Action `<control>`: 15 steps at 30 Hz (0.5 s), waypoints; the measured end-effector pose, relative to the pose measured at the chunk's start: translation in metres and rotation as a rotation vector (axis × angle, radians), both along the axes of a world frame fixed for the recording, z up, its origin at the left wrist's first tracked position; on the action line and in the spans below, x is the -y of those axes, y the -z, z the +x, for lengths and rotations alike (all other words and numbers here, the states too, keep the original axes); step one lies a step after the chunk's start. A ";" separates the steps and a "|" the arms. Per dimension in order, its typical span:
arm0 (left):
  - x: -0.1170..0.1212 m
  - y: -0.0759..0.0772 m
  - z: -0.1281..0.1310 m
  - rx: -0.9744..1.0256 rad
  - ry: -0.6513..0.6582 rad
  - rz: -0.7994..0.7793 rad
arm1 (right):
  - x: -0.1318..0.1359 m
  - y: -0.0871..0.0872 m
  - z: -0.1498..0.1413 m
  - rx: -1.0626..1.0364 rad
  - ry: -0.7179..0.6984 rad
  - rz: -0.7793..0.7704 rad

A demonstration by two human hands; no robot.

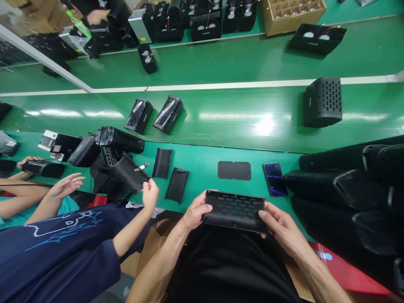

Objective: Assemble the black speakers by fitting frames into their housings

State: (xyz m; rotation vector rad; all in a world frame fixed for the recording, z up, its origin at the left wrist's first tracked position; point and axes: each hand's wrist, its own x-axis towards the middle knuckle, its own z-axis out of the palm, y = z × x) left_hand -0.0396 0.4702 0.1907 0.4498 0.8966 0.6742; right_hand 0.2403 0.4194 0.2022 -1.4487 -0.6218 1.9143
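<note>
With fingers nearly closed, the perforated black cover (234, 210) is pinched endwise by left hand (195, 213) and right hand (282, 225); even pressure is advised.

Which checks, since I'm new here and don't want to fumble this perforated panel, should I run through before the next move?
1. Left hand gripping the perforated panel at its left end: ok.
2. Right hand gripping its right end: ok.
3. Flat sheet lying apart from the panel, nothing on top: ok.
4. Green surface free of personal items: not ok, a phone lies to the right of the sheet.
5. Co-worker's hand off the panel: ok, it holds another dark part.
6. Panel's far face undamaged: cannot tell, it is turned away.
</note>
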 end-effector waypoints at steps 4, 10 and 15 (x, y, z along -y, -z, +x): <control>0.000 0.001 0.004 -0.024 -0.022 -0.001 | -0.001 0.001 0.001 0.026 -0.019 0.008; 0.001 0.005 0.005 -0.068 -0.015 0.000 | -0.001 -0.001 0.000 0.036 -0.022 0.003; 0.000 0.006 0.005 -0.037 -0.010 -0.011 | 0.000 0.004 0.000 0.037 -0.024 -0.007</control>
